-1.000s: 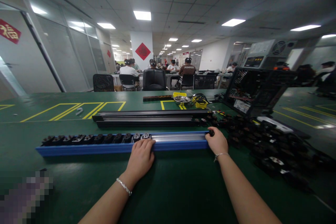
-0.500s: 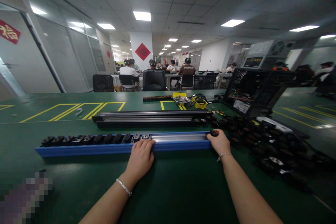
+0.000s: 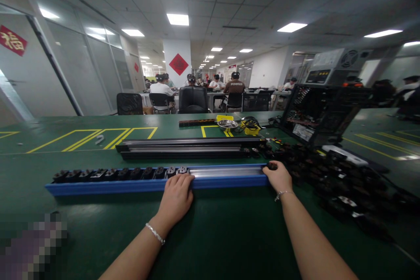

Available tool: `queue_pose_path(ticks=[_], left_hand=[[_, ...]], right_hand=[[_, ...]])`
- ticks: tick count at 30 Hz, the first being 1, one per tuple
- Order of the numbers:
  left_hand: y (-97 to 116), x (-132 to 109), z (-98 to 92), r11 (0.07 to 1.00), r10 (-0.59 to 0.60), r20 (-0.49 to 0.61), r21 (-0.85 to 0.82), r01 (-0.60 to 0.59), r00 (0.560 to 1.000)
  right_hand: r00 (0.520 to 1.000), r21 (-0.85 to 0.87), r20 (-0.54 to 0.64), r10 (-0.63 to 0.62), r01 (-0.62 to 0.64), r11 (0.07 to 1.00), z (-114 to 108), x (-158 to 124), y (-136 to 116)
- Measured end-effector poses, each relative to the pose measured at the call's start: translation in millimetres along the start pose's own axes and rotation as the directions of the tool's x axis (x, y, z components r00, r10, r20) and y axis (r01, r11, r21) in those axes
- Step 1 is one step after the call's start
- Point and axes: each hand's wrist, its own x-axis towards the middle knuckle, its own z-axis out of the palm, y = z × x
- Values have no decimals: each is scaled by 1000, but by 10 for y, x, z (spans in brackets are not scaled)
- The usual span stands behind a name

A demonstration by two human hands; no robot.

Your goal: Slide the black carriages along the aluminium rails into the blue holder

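A long blue channel with a bare metallic stretch at its right lies across the green table. Several black socket modules sit in a row inside its left part. My left hand is closed over the channel's near wall, its fingers beside the last module in the row. At the channel's right end, my right hand pinches a small black piece, which looks like another socket module. The fingers hide most of that piece.
Dark metal rails lie behind the channel. A heap of black parts spreads to the right, before an open computer case. A metal bowl and a yellow bin stand farther back. People sit beyond.
My right hand has shifted slightly to the right with the small black piece in its fingers. My left hand has stayed in place on the channel.
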Motion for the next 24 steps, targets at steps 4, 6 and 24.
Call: queue_pose_path(ticks=[4, 6, 24], left_hand=[[5, -2, -9, 1000, -4, 5, -1, 4, 1000], [6, -2, -11, 1000, -6, 10, -6, 7, 1000], [-3, -1, -2, 1000, -4, 21, -2, 4, 1000]], right_hand=[[1000, 9, -2, -2, 2, 1000, 8, 14, 24], [1000, 13, -2, -8, 8, 1000, 11, 13, 26], [1000, 18, 28, 10, -11, 1000, -84, 102, 123]])
